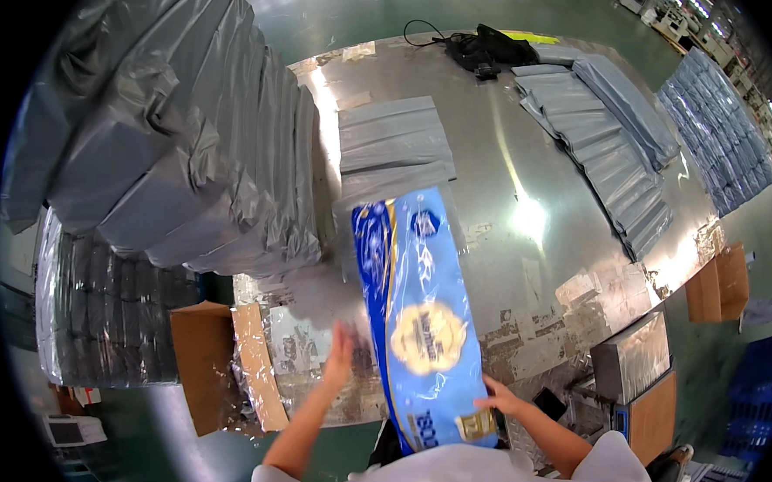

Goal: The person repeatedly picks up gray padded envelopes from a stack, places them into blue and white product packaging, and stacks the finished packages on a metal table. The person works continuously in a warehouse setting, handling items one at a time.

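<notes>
Blue pack lies lengthwise over near edge of metal table, lower end close to person's body. Right hand clasps pack's right edge near lower end. Left hand blurred, just left of pack, fingers unclosed, holding nothing visible. Grey bag flat beyond pack's far end. Tall stack of grey bags at left; open carton below it. More grey bags at far right.

I stood in a factory workshop, grey plastic stack at ten o'clock, carton at eight, worn metal worktable at one, green floor at twelve.
</notes>
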Action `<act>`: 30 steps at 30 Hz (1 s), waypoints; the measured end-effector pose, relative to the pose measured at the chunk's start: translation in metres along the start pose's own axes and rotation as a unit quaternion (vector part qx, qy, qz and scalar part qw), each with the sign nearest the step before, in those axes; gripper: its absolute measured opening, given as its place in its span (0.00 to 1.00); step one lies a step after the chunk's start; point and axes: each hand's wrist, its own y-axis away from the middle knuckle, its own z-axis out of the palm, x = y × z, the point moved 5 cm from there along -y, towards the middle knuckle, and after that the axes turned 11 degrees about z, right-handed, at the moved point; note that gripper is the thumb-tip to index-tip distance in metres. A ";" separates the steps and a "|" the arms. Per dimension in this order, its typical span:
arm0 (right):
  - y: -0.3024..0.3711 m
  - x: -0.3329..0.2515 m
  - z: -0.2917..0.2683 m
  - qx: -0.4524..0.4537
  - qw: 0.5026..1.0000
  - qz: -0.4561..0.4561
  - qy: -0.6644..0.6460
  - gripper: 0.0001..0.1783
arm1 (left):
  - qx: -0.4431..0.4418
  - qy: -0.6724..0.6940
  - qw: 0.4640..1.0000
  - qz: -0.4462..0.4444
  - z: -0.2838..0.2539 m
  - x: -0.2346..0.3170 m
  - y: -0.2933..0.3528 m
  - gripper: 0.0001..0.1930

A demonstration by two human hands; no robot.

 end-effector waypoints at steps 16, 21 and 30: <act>-0.253 -0.244 -0.096 0.226 0.540 -0.203 0.785 0.11 | -0.047 0.005 0.997 0.053 -0.019 -0.045 -0.157 0.28; -0.264 -0.264 -0.081 0.260 0.684 -0.126 0.670 0.08 | 0.093 -0.345 0.906 0.228 -0.032 -0.033 -0.164 0.24; -0.209 -0.238 -0.096 0.338 0.854 -0.299 0.260 0.06 | 0.097 -0.332 0.928 0.140 -0.037 -0.032 -0.225 0.13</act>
